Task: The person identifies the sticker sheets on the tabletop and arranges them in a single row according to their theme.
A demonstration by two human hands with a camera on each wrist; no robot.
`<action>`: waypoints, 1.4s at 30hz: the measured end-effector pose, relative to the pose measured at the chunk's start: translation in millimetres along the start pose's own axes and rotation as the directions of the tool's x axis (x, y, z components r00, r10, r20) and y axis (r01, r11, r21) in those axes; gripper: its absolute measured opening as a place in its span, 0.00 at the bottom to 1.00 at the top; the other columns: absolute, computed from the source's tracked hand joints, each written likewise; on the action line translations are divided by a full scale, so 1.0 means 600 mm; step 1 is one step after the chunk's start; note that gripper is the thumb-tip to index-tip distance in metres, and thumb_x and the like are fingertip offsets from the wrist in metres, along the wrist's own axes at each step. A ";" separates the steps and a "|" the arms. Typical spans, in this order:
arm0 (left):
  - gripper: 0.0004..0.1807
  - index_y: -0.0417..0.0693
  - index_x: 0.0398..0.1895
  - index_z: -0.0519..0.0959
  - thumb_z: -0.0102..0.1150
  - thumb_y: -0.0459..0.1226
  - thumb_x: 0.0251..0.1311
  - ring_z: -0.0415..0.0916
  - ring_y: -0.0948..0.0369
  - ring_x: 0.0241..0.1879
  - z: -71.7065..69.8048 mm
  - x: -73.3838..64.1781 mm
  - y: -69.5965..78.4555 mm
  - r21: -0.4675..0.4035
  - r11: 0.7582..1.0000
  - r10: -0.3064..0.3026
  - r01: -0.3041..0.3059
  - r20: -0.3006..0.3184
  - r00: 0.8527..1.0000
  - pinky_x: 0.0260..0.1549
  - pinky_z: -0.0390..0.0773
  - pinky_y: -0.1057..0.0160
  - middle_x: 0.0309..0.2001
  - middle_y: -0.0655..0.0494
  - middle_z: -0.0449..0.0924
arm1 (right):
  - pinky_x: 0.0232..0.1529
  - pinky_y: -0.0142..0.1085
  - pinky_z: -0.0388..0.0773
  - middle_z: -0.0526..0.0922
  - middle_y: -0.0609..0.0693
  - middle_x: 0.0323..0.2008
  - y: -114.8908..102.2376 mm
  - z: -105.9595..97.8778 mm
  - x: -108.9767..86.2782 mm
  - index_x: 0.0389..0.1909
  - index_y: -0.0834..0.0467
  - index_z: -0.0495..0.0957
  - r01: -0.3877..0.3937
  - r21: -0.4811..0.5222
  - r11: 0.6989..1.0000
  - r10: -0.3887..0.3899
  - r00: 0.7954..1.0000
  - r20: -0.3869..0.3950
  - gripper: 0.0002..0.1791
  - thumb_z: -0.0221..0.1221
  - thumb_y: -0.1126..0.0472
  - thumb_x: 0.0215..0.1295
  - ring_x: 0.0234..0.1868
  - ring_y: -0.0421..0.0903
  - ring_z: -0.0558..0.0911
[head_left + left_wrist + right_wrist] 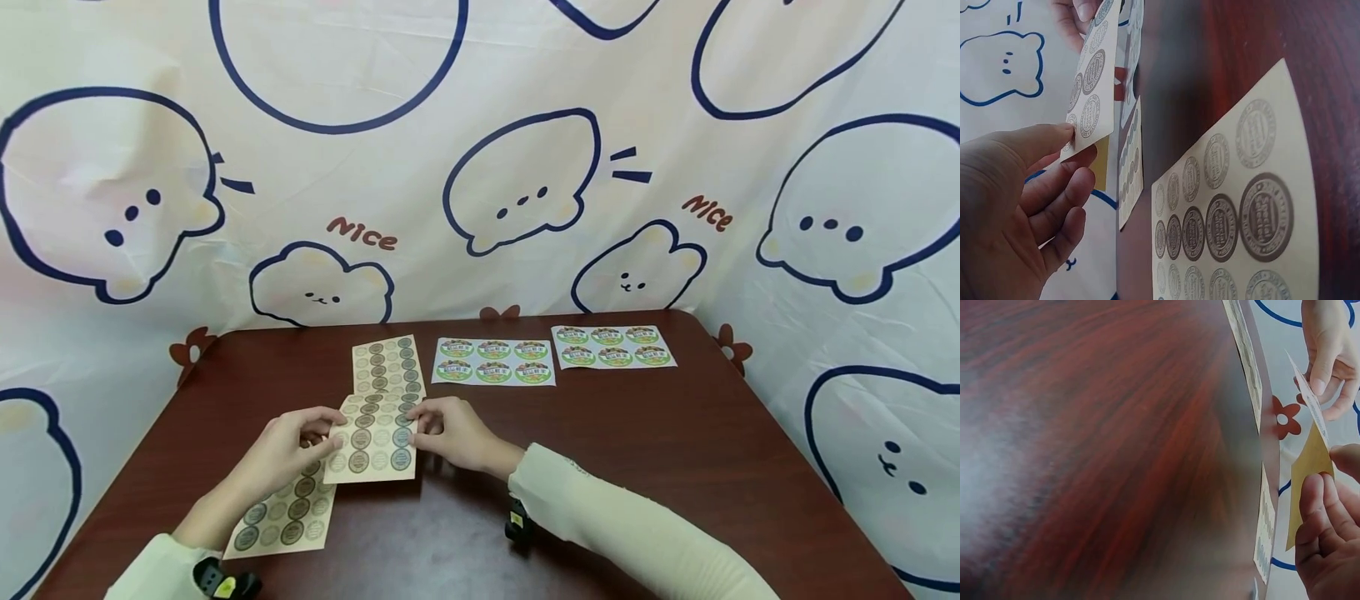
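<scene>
Both hands hold a cream sticker sheet (381, 457) with rows of round brown and grey seals, raised above the table. The left hand (288, 446) pinches its left edge between thumb and fingers; the right hand (457, 435) pinches the right edge. In the right wrist view the held sheet's tan back (1310, 465) faces the camera. A second cream sheet (281, 533) lies near the left forearm, partly covered by the left hand and the held sheet. Behind the held sheet, a third cream sheet (386, 358) lies flat on the table.
Two white sheets with round green and yellow stickers lie at the back: one in the middle (493, 362), another further right (613, 347). The dark red-brown table (637, 450) meets a printed cloth backdrop (420, 200) at its far edge.
</scene>
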State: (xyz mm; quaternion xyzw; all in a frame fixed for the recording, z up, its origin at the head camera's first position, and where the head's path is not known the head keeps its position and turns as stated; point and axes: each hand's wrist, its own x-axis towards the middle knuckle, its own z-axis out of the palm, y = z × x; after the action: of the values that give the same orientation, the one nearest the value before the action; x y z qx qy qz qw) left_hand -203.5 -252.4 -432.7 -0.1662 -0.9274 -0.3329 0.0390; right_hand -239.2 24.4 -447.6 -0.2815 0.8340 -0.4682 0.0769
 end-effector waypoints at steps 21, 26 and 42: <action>0.15 0.46 0.50 0.82 0.69 0.35 0.60 0.82 0.69 0.32 0.031 -0.009 0.007 -0.037 0.999 -0.030 0.034 0.102 0.994 0.30 0.77 0.68 0.34 0.56 0.89 | 0.28 0.26 0.75 0.83 0.49 0.30 0.030 0.004 -0.037 0.51 0.61 0.82 -0.001 0.013 1.000 0.000 0.998 0.061 0.15 0.67 0.65 0.63 0.23 0.34 0.76; 0.15 0.46 0.51 0.82 0.68 0.36 0.61 0.78 0.72 0.29 0.038 -0.014 0.005 -0.034 0.999 -0.037 0.042 0.136 0.990 0.29 0.75 0.68 0.31 0.60 0.87 | 0.27 0.25 0.74 0.84 0.49 0.29 0.029 0.005 -0.041 0.50 0.62 0.83 -0.006 0.013 1.000 0.005 0.997 0.071 0.16 0.68 0.67 0.62 0.22 0.33 0.75; 0.22 0.37 0.57 0.80 0.68 0.36 0.61 0.70 0.72 0.22 0.046 -0.028 0.014 -0.015 1.000 -0.004 0.008 0.240 0.971 0.25 0.71 0.70 0.25 0.66 0.82 | 0.22 0.26 0.74 0.85 0.50 0.24 0.025 0.016 -0.060 0.57 0.65 0.78 -0.109 0.034 0.993 0.102 0.981 0.162 0.22 0.67 0.69 0.61 0.17 0.39 0.77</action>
State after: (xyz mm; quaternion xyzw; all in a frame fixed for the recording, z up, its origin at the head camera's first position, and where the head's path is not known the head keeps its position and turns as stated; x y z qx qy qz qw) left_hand -183.6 -233.6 -452.3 -0.2027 -0.9231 -0.3181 -0.0755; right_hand -211.6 42.8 -470.0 -0.2719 0.8288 -0.4569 0.1745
